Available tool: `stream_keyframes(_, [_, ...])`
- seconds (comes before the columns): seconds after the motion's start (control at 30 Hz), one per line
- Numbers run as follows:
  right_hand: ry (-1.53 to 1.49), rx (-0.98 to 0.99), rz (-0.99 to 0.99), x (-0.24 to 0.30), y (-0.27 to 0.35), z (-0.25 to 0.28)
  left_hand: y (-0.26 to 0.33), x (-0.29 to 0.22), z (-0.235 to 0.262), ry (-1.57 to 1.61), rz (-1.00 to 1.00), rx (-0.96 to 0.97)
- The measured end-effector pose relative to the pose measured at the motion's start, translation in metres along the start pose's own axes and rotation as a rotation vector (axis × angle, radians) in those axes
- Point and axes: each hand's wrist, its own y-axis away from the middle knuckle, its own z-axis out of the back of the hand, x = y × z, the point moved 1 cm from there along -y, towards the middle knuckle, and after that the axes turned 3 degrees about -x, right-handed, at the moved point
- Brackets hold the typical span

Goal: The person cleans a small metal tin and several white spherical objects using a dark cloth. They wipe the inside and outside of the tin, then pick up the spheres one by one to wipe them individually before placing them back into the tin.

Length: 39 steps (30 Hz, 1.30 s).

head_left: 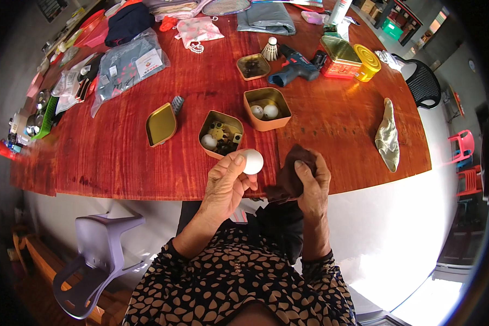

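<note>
Near frame centre, over counter (119,163) edge: left hand (225,187), grip clamped on white ball (252,161), lifted clear, likely for wiping. Just right of it, right hand (311,182), grip closed on dark cloth (290,174). Above, open tins (220,134) with more balls (264,111).

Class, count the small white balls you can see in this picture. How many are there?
4: one white ball in the left hand, one in the nearest tin, two in the square tin. Others may be hidden.
</note>
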Motion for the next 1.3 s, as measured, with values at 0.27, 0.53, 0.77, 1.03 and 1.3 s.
stream_keyframes(0.27, [0.280, 0.103, 0.452, 0.021, 0.021, -0.039, 0.006, 0.010, -0.020, -0.021, 0.014, -0.021])
stream_keyframes(0.53, [0.563, 0.240, 0.859, 0.014, 0.036, -0.034, 0.011, 0.010, -0.022, 0.075, -0.046, 0.009])
stream_keyframes(0.77, [0.231, 0.326, 0.349, 0.023, 0.011, -0.030, 0.015, 0.010, -0.023, -0.135, -0.087, 0.059])
stream_keyframes(1.03, [0.221, 0.017, 0.323, 0.025, 0.013, -0.028, 0.005, 0.009, -0.009, 0.059, -0.067, 0.022])
stream_keyframes(1.3, [0.645, 0.196, 0.776, 0.030, 0.026, -0.047, 0.007, 0.005, -0.011, -0.009, -0.201, 0.069])
